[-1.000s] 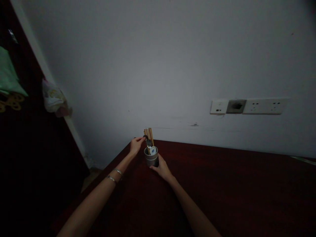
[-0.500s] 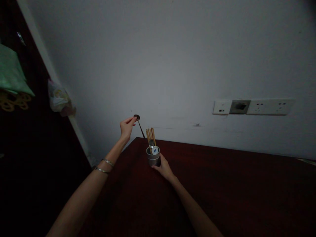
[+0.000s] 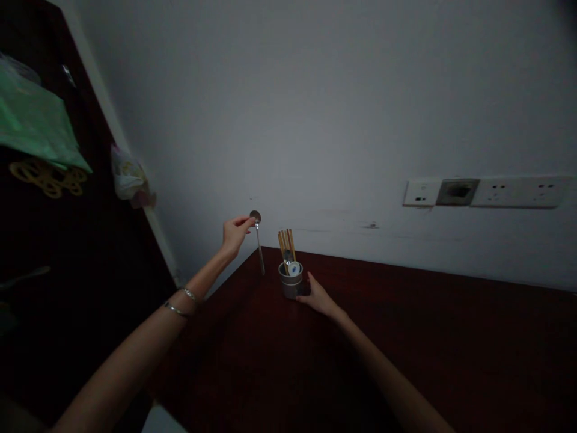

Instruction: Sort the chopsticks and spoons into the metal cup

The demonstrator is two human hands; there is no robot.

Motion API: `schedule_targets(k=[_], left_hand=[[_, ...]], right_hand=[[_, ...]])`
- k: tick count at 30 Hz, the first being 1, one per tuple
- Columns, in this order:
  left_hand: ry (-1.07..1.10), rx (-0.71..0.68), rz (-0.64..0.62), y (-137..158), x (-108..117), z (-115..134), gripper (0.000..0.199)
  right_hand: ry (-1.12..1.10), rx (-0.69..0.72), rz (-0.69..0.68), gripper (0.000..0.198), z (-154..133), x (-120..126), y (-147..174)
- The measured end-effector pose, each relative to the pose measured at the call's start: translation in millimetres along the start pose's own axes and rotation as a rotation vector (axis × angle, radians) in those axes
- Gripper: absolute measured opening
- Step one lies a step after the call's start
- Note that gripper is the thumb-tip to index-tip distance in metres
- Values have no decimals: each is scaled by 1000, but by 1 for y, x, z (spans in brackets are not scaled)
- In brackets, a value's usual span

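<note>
1. Change: the spoon (image 3: 259, 243) is now clear of the cup (image 3: 292, 290) – half a second ago it was out too, but tilted; now it hangs nearly upright. So spoon and cup are separate.
2. Left hand (image 3: 235, 236), at ten o'clock from the cup: finger and thumb pinch the spoon narrowly, near its bowl.
3. Right hand (image 3: 319, 297), at four o'clock from the cup: its hold has loosened, thumb and fingers spread wide – I cannot tell whether the thumb touches the cup.
4. Spoon: long, slim and metallic, bowl at twelve, handle end near six. Whether that end meets the table (image 3: 406, 325) is unclear.
5. Cup: grey, upright on the table, with chopsticks (image 3: 286, 242) leaning towards eleven and a white piece (image 3: 294, 269) with a blue mark.
</note>
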State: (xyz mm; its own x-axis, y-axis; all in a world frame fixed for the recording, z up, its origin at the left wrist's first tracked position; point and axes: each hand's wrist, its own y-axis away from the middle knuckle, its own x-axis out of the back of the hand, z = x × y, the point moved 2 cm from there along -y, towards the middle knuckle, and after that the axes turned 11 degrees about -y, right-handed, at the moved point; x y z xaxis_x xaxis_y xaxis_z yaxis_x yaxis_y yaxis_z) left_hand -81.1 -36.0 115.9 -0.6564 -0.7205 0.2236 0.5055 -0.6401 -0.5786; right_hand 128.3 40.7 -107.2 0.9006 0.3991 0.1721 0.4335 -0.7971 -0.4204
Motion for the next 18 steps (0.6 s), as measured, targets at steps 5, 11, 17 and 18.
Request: schedule_targets(k=[5, 11, 17, 18], left_hand=[[-61, 98, -55, 10, 5, -25, 20], [-191, 220, -155, 38, 0, -56, 12], [-292, 328, -193, 68, -1, -89, 7], [-311, 364, -192, 72, -1, -95, 6]], right_hand=[[146, -26, -111, 15, -76, 10, 9], [158, 85, -198, 27, -129, -40, 31], [265, 62, -233, 30, -119, -75, 34], [290, 51, -240, 27, -116, -78, 34]])
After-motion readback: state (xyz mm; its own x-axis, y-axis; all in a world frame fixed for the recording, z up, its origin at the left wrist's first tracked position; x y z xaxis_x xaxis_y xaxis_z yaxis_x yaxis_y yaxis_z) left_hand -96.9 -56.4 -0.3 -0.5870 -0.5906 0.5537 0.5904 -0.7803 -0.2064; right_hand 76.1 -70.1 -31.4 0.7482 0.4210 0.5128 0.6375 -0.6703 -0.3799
